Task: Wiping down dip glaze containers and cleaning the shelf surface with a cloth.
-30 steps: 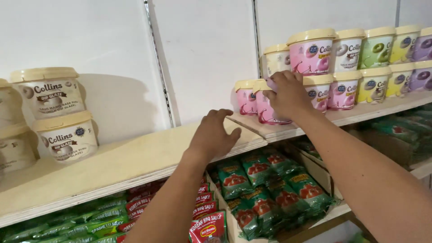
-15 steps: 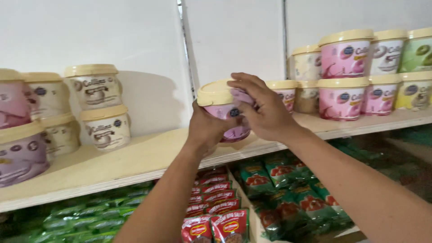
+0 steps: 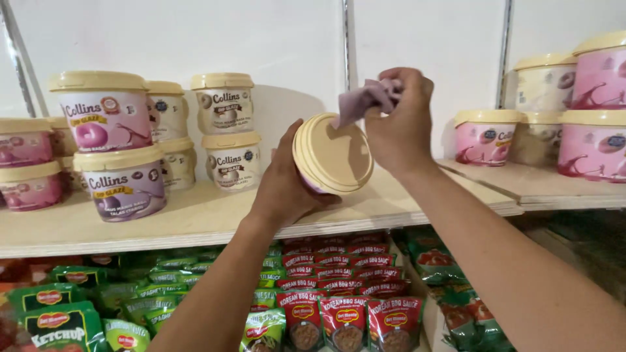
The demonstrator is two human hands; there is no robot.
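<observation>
Tipping the tub lid-first toward you above the shelf, your left hand clasps only its hidden body; I judge a loose grip could drop it onto the red pouches below the shelf. Your right hand, just above the tub, pinches a purple cloth. The tub's label is hidden.

You face a pale wooden shelf — cream-lidded tubs stand stacked in twos at its left. The adjoining board on the right carries pink tubs — below, rows of sauce pouches.
</observation>
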